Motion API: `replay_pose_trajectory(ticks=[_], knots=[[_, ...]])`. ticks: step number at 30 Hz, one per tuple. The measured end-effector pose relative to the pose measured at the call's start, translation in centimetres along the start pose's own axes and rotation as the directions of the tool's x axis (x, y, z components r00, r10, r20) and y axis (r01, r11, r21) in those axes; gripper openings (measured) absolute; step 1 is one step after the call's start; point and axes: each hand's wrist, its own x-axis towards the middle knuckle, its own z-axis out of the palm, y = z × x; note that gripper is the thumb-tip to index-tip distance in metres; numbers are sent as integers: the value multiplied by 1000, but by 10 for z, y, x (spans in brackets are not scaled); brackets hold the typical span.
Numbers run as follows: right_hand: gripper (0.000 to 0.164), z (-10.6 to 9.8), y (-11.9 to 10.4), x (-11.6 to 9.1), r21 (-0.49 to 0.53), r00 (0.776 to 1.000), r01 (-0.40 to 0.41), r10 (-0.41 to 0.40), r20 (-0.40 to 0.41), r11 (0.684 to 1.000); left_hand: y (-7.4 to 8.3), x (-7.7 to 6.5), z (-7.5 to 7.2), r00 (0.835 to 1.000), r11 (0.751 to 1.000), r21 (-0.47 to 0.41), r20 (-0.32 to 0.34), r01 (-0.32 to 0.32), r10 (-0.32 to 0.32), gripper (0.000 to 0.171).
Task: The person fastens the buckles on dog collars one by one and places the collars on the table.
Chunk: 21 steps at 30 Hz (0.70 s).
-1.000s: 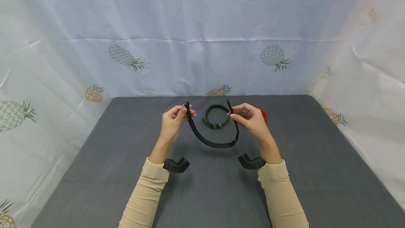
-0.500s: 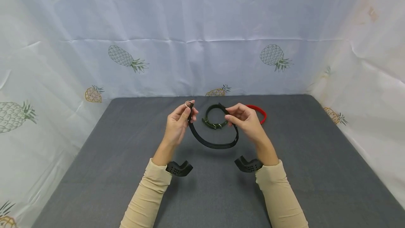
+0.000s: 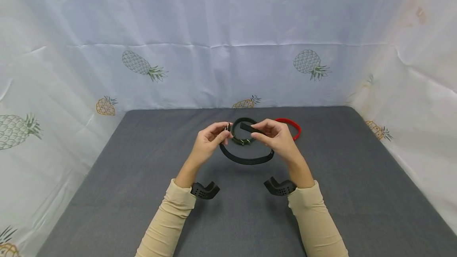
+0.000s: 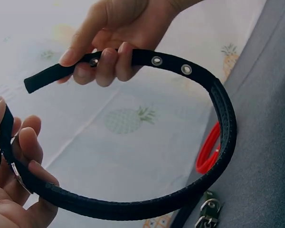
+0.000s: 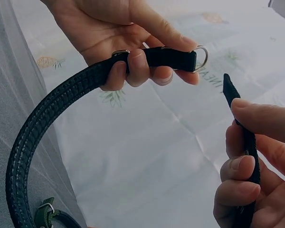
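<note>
A black collar (image 3: 247,161) hangs in an open loop between both hands, above the table. My left hand (image 3: 210,140) pinches its buckle end, where a metal D-ring (image 5: 203,59) sticks out past the fingertips. My right hand (image 3: 275,134) grips the strap end, and the bare tip (image 4: 35,81) points toward the left hand. Metal-rimmed holes (image 4: 156,61) line this end of the strap. The two ends are close but apart. Behind the hands a dark green collar (image 3: 242,142) lies buckled in a ring on the table.
A red collar (image 3: 294,125) lies on the grey table (image 3: 357,177) behind the right hand, which partly hides it. A white curtain (image 3: 228,74) printed with pineapples hangs at the back and both sides. Black camera mounts (image 3: 205,190) sit on both wrists.
The left hand has moved right, bringing the buckle end nearer the strap end. The strap tip has swung from upright to pointing left. More of the red collar shows.
</note>
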Motion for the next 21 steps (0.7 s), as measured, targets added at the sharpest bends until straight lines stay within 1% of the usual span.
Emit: replay_pose_trajectory(ticks=[3,7,10,17,21], knots=[[33,1,-2,0,-39,1000,1,0,17,999,0,-1,0,1000,999,29,8,25,-25,43],[30,3,-4,0,-72,998,7,-3,60,997,3,-2,1,997,995,70,22,74,-76,39],[29,4,-5,0,-90,996,16,-8,92,996,4,-3,3,994,990,101,36,98,-102,37],[26,4,-3,-1,-128,992,23,-7,128,991,5,-3,8,990,984,132,54,123,-131,33],[29,5,-4,0,-119,989,14,4,148,993,6,-3,12,986,976,170,77,132,-147,28]])
